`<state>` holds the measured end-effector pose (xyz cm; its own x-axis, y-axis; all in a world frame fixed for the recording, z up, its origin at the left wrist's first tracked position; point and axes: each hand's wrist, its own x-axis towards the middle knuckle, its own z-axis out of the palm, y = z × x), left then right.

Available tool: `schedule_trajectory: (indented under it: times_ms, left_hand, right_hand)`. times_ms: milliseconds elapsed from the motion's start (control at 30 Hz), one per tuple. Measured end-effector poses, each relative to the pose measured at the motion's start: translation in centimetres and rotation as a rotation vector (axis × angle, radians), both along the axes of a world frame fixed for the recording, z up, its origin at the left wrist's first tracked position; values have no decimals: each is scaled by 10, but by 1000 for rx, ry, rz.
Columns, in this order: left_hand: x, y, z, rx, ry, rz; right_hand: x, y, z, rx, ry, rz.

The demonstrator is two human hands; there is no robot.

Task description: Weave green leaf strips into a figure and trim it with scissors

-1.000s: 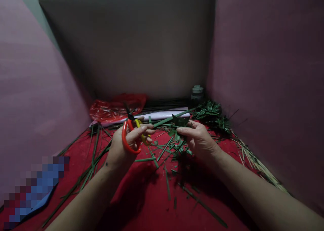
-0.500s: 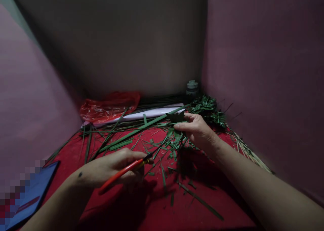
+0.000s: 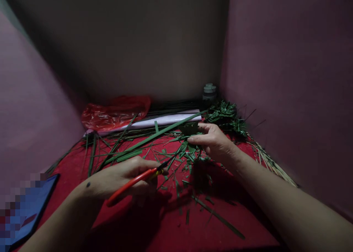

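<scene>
My left hand [image 3: 135,174] is closed around red-handled pliers [image 3: 129,185] with a yellow part near the joint. Their dark jaws point up and right, toward the leaves; whether they grip a thin stem there is too dark to tell. Farther right and higher, my right hand [image 3: 213,139] pinches a dark green leaf piece [image 3: 189,128] between thumb and fingers, with more green leaf parts hanging below it. Loose green strips and clippings [image 3: 190,160] lie under and around both hands on the red tabletop [image 3: 132,226].
A red plastic bag [image 3: 116,112] and a white roll [image 3: 165,121] lie along the back. Long green strips [image 3: 154,136] cross the table. Bunched foliage [image 3: 224,116] and small bottles [image 3: 209,92] are at back right, pale sticks [image 3: 273,163] at the right edge, a blue-screened tablet [image 3: 35,211] at left.
The view has shifted slightly. Both hands keep their holds on the pliers and the leaf piece, which has tilted and looks darker.
</scene>
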<state>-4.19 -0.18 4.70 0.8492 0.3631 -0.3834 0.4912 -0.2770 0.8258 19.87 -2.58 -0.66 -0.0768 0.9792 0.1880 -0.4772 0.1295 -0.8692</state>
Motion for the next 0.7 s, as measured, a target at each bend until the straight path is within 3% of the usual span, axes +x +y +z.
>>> schedule_trajectory:
  times_ms: [333,700]
  left_hand:
    - [0,-7,-6,-12,83,203]
    - [-2,-5,-7,36,138,190]
  right_hand:
    - [0,3,-4,23,-41,-20]
    - [1,2,-4,28,-80,0]
